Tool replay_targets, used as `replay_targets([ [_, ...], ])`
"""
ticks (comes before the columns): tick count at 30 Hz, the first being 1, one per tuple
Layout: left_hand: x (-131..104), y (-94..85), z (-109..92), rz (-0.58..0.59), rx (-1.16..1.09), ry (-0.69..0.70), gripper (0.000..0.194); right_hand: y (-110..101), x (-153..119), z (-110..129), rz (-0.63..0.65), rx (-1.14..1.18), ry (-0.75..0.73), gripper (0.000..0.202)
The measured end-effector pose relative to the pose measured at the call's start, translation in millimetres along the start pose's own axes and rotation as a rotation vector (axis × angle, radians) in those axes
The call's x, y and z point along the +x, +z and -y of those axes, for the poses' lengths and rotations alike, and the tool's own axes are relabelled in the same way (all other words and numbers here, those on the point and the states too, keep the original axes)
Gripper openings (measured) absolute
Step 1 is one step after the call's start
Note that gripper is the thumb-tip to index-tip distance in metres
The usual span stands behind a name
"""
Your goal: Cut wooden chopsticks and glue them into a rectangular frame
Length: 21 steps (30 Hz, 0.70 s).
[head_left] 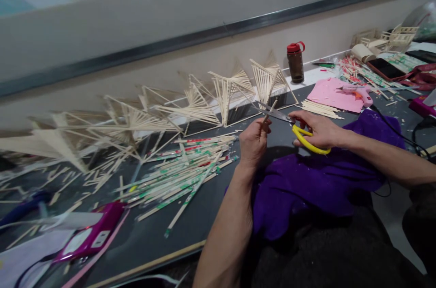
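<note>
The left hand (253, 143) pinches a slim wooden stick (273, 105) in its grip above the tabletop (207, 217), the stick's long axis slanting across yellow-handled scissors (284, 116) (contact is hard to tell) held by the right hand (318, 129).

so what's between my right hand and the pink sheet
Pale wooden sticks lie between your right hand and the pink sheet in the head view.

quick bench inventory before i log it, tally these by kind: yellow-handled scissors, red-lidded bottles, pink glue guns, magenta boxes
Yellow-handled scissors: 1
Red-lidded bottle: 1
Pink glue gun: 1
Magenta boxes: 2, the right one cut off by the picture's edge
Total: 5
</note>
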<state>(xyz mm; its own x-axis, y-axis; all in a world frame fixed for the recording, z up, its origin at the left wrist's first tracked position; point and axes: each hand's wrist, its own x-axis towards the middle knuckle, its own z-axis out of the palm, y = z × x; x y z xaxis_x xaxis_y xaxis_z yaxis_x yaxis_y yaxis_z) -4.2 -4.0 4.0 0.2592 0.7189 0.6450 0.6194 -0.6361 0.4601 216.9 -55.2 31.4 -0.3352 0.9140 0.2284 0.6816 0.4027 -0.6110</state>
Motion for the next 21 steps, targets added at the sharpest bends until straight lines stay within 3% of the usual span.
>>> replay_targets([
  [5, -0.7, 1.5, -1.0, -0.004, 0.067, 0.063, 0.031, 1.3, 2.1, -0.5, 0.022, 0.053, 0.006, 0.076],
  [14, -2.5, 7.3, -8.2, 0.01, 0.063, 0.047, 0.031, 0.2, 3.9, -1.2, 0.106, 0.021, 0.101, 0.069],
  [21, -2.9, 10.8, -8.0, 0.007, 0.039, 0.042, 0.031, 2.9, 4.8, -6.8, 0.053, -0.015, 0.104, 0.061],
])
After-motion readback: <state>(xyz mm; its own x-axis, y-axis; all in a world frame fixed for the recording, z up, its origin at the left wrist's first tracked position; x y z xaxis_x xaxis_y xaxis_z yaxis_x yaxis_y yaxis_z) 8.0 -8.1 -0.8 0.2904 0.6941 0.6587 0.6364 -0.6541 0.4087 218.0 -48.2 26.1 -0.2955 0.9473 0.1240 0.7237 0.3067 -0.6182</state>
